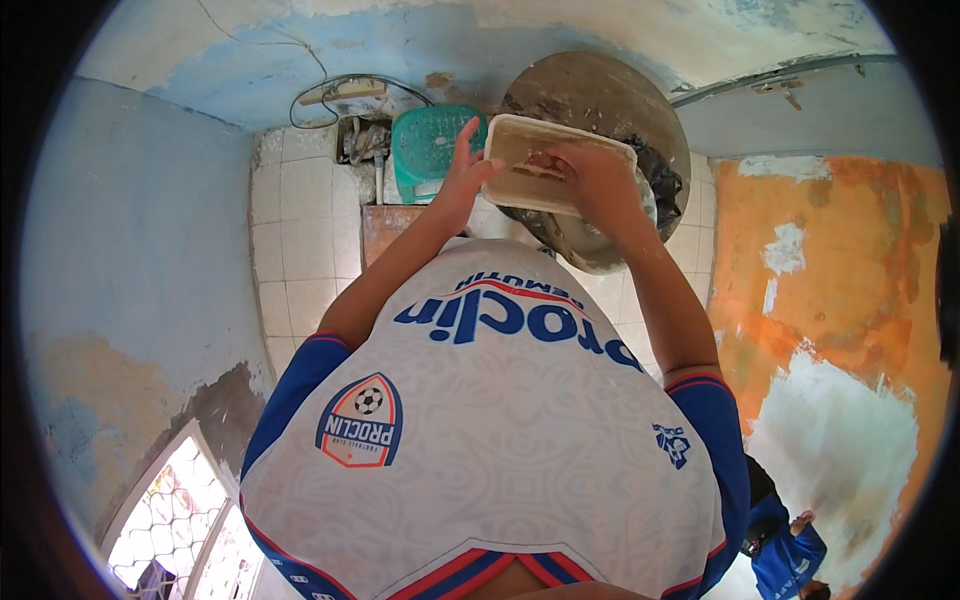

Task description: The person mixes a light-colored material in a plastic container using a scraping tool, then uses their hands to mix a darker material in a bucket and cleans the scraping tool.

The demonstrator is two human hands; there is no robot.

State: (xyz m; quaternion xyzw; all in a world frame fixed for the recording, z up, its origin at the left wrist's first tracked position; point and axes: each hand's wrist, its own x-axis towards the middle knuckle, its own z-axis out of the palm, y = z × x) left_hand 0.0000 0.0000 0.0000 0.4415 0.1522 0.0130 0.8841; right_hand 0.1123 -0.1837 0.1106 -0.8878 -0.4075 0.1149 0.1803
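A cream rectangular tub [507, 192] with a worn, stained inside is held in front of my chest. My left hand [462, 180] grips its left end, the thumb over the rim and one finger pointing up along the outside. My right hand [600, 185] reaches in over the right part of the tub, its fingers bent together near the inner wall. Whatever those fingers hold, if anything, is hidden. Beneath and behind the tub lies a large round grey-brown surface [570, 85], smeared and dirty.
A green plastic stool [420, 150] stands left of the tub. Black crumpled plastic [657, 170] lies on the right. A cable [300, 105] loops along the far wall. Pale tiles [305, 220] cover the floor. Another person [790, 550] in blue is at the lower right.
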